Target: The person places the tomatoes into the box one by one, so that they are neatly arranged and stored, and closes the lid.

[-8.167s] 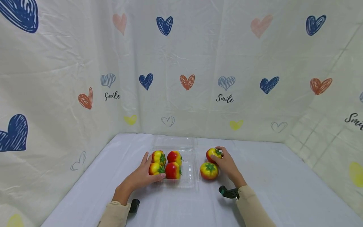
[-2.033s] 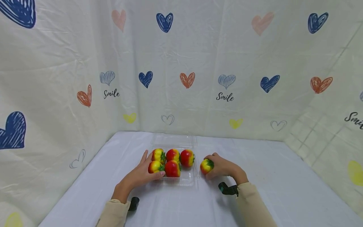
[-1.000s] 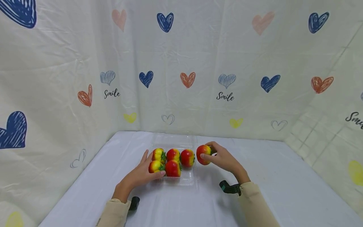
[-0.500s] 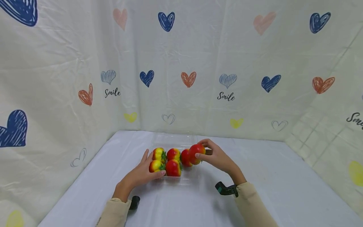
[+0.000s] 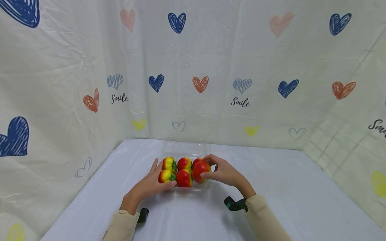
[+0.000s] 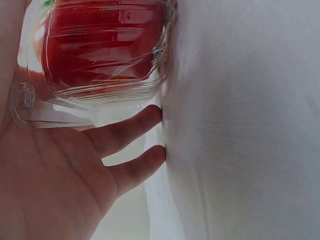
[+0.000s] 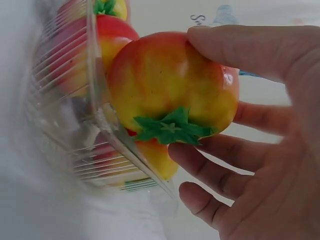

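My right hand (image 5: pixel 225 172) grips a red-and-yellow fruit (image 5: pixel 200 172) with a star-shaped green leafy top (image 7: pixel 172 127), thumb on one side and fingers on the other. The held fruit is at the front right of a clear plastic clamshell box (image 5: pixel 197 189), over its rim in the right wrist view. Several like fruits, such as a red one (image 5: pixel 184 178) and a yellowish one (image 5: pixel 166 176), sit inside in two rows. Spread along the box's left side, my left hand (image 5: pixel 147 187) rests against it with thumb at the front; two straight fingers (image 6: pixel 135 172) reach the tablecloth.
The box's clear lid (image 5: pixel 184 147) lies folded back behind it. A white cloth (image 5: pixel 286 194) covers the table. Behind and at the sides hangs a pale curtain (image 5: pixel 214 60) printed with hearts. A dark wrist camera (image 5: pixel 235 203) sits below my right wrist.
My right hand has lifted the last fruit from the table right of the box and carried it left to the box's front right. An earlier fruit went into the back right. The left hand stayed put.
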`<state>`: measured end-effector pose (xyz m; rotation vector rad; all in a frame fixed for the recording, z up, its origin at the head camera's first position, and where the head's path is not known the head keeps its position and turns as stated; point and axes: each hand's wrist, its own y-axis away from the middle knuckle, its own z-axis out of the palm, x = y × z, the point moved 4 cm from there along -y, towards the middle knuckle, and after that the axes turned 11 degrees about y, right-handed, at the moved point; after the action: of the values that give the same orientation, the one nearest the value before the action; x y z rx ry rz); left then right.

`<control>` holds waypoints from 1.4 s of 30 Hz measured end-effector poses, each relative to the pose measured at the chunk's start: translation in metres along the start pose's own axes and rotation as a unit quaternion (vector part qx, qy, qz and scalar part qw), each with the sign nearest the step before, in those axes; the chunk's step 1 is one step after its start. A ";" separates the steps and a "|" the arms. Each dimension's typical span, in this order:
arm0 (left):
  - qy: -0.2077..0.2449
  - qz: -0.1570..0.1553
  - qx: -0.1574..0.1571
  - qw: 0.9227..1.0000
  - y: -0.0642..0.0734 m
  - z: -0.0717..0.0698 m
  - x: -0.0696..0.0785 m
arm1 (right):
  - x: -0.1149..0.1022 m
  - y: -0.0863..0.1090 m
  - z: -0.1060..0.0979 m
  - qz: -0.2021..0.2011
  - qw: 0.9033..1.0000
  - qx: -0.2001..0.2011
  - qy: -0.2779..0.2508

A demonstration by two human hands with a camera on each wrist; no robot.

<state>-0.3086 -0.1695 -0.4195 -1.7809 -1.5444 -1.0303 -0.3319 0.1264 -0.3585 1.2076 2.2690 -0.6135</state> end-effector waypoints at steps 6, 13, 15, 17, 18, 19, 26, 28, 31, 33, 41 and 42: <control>0.000 -0.005 0.002 1.000 0.000 0.000 0.001 | 0.001 -0.002 0.008 0.008 1.000 -0.008 0.019; 0.002 -0.008 0.003 1.000 0.000 0.000 0.002 | -0.002 -0.001 0.014 0.007 0.999 -0.016 0.029; 0.001 -0.007 0.002 1.000 0.001 0.000 0.002 | -0.003 0.000 0.015 0.001 0.999 -0.021 0.027; 0.001 -0.007 0.002 1.000 0.001 0.000 0.002 | -0.003 0.000 0.016 -0.003 0.999 -0.027 0.024; 0.001 -0.006 0.002 1.000 0.001 0.000 0.002 | -0.003 0.000 0.017 -0.004 0.999 -0.030 0.026; 0.002 -0.004 0.001 1.000 0.001 0.000 0.001 | -0.003 0.000 0.017 -0.005 0.999 -0.034 0.027; 0.014 0.014 -0.005 1.000 0.002 0.000 0.000 | -0.002 -0.001 0.021 -0.014 0.998 -0.047 0.047; 0.013 0.015 -0.006 1.000 0.002 0.000 0.000 | -0.002 -0.001 0.021 -0.017 0.998 -0.048 0.049; 0.012 0.016 -0.005 1.000 0.003 -0.001 0.000 | -0.003 -0.001 0.021 -0.017 0.997 -0.049 0.050; 0.012 0.015 -0.004 1.000 0.003 -0.001 0.000 | -0.003 -0.001 0.020 -0.020 0.997 -0.045 0.053; 0.007 0.014 -0.004 1.000 0.002 -0.001 0.001 | 0.009 -0.001 0.013 -0.001 0.998 0.056 0.038; 0.008 0.014 -0.004 1.000 0.002 -0.001 0.001 | 0.012 -0.002 0.013 0.009 0.997 0.074 0.030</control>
<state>-0.3066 -0.1700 -0.4179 -1.7912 -1.5034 -1.0350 -0.3367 0.1253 -0.3752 1.3325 2.2927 -0.7587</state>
